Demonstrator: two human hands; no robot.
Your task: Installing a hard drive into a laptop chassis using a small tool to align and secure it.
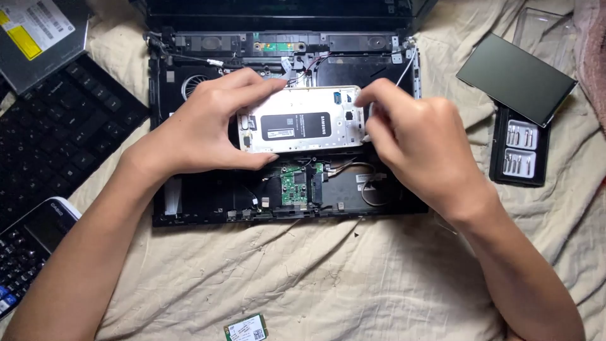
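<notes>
A wrinkled beige cloth (328,278) covers the whole work surface.

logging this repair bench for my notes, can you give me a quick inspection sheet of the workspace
surface: wrinkled beige cloth spread under everything
job's things: opened white phone, back cover off, held over an opened black laptop base
clutter: loose keyboard, calculator, disc drive, small green card, screwdriver bit case with a dark panel resting on it
hands: left hand grips the phone's left end; right hand pinches at its right edge
cables: thin wires run inside the laptop base
surroundings: pink fabric at the right edge
</notes>
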